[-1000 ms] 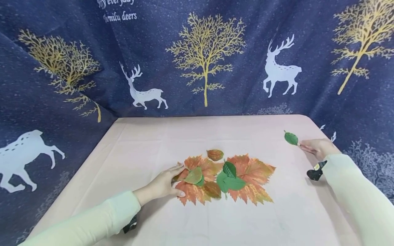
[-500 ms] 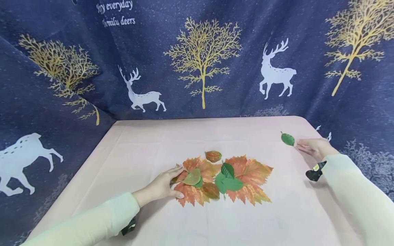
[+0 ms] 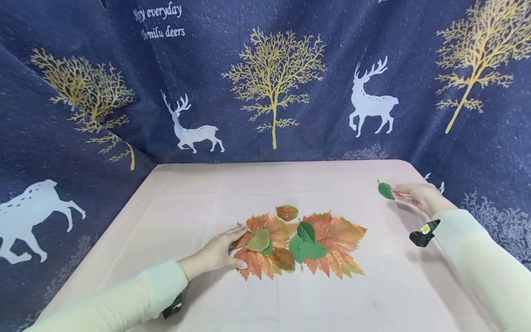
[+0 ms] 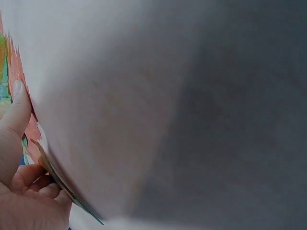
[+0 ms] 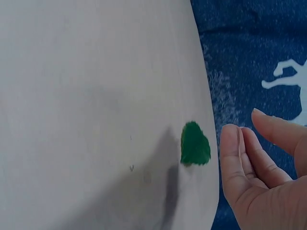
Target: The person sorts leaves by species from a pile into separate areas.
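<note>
In the head view, my left hand (image 3: 215,249) rests at the left edge of an orange maple leaf (image 3: 257,267), thumb and fingers spread apart. On that maple leaf lie a light green leaf (image 3: 259,240) and a brown-orange leaf (image 3: 284,259). The left wrist view shows the thumb on the orange leaf and the other fingers bent beside a thin leaf edge (image 4: 62,184). At the far right, my right hand (image 3: 421,197) is beside a small green leaf (image 3: 386,191). Its thumb stands apart from the fingers in the right wrist view, and the green leaf (image 5: 195,144) shows left of the fingertips.
A second orange maple leaf (image 3: 336,233) lies to the right, with a dark green leaf (image 3: 306,231) and a rounded green leaf (image 3: 313,250) over its left side. A small orange-brown leaf (image 3: 287,212) lies behind. A blue deer-print cloth (image 3: 307,115) hangs beyond the pink tabletop (image 3: 207,184).
My right hand has lifted slightly, and its fingertips now overlap the small green leaf's edge in the head view. The left hand stays put. The whole head view shifts a little.
</note>
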{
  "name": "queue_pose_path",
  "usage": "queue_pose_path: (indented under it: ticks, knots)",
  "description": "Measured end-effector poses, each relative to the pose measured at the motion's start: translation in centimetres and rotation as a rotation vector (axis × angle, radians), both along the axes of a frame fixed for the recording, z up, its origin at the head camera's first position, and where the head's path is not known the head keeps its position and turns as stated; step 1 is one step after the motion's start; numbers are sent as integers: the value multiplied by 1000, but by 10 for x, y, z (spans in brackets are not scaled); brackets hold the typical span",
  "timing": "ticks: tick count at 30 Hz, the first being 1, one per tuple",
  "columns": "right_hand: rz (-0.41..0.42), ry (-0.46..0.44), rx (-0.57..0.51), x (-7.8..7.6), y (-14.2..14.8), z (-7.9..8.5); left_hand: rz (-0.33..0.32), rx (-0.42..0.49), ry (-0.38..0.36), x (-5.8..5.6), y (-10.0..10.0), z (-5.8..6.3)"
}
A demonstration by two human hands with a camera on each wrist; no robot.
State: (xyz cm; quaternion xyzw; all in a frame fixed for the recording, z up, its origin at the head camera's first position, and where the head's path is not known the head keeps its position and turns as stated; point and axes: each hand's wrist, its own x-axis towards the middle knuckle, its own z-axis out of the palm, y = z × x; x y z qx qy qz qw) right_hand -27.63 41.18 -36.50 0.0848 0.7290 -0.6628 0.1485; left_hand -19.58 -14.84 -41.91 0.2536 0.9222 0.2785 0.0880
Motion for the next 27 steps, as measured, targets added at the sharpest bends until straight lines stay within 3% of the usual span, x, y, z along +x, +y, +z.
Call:
queue_pose_path:
  ticks: [4,10,18,25,27]
  knots:
    - [-9,-12,-118,-5,-11,-3,-3,-8,1,0,0,0]
    - [40,-11,-13,1,-26,-2,-19,-9,16,-1,0,-2]
    - [26,-23,-72,6,-45,4,-10,-7,12,1,0,-1]
    - [127,65,206,17,-62,8,-10,-1,19,3,-1,0]
    - [108,52,168,17,-68,8,-14,-4,20,3,-1,0]
